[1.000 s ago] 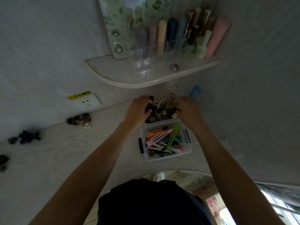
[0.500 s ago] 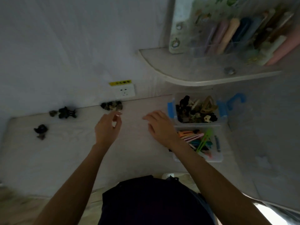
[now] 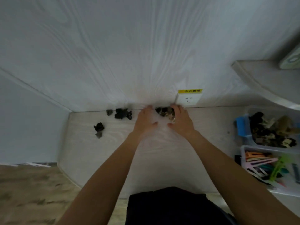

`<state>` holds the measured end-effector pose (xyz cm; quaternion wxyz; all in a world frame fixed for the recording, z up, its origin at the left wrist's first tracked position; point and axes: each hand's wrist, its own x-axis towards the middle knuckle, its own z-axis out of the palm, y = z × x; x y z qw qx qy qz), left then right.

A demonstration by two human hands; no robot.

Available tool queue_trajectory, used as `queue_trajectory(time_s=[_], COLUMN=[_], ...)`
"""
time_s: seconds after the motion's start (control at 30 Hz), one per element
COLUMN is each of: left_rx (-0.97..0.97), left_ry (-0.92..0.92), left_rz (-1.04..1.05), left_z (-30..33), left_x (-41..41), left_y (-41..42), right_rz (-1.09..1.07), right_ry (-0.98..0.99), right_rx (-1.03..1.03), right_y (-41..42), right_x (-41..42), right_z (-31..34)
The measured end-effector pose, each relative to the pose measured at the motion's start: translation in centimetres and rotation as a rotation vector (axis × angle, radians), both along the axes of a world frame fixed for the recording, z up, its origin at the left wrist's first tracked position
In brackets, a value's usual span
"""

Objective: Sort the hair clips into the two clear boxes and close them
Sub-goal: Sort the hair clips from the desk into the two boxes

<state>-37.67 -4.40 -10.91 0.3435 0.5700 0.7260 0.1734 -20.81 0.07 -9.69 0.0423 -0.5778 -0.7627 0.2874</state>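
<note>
We reach both hands to the back of the pale wood-grain surface [image 3: 162, 159], where a small heap of dark and tan claw clips [image 3: 165, 112] lies against the wall, just below the white socket [image 3: 188, 99] with its yellow label. The heap sits between our hands: the left hand [image 3: 145, 121] is just beside it on the left, the right hand [image 3: 181, 120] on the right with its fingers [image 3: 176, 108] curving over the heap's far edge and touching it. The left fingers [image 3: 148, 109] are straight and relaxed, holding nothing; whether they touch the clips we cannot tell, as the picture is blurred there. The right hand is cupped rather than clenched, and we cannot tell if any clip is truly gripped.

Further left along the wall lie more loose clips: a black cluster [image 3: 122, 113] with a small grey one [image 3: 109, 112] beside it, and, nearer us and well apart, another black clip [image 3: 99, 127] with a grey bit below it.

At the right edge stand the two clear plastic boxes, both uncovered. The far box [image 3: 246, 140] has a blue latch and is filled with chunky claw clips in black, cream and brown. The near box [image 3: 243, 159] has a black latch and holds flat, long snap clips in orange, pink, green and teal, lying crisscross. Above them a white curved shelf [image 3: 259, 82] juts from the wall.
</note>
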Motion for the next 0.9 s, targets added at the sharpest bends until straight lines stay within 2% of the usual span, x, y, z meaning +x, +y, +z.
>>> queue_trajectory(time_s=[0.17,0.6,0.9], left_rx=[0.117,-0.028,-0.088], left_ry=[0.03,-0.058,-0.181], left_rz=[-0.126,-0.282,-0.153], left_z=[-0.2,1.4,1.3], left_x=[1.1,2.5,4.8], left_y=[1.5,0.1,-3.8], right_rz=[0.006,0.037,-0.114], right_ry=[-0.009,0.137,0.289], right_rx=[0.001,-0.072,-0.142], right_y=[0.0,-3.4,-8.3], right_x=[-1.1,1.1,3.7], right_z=[-0.8,-0.3,0.3])
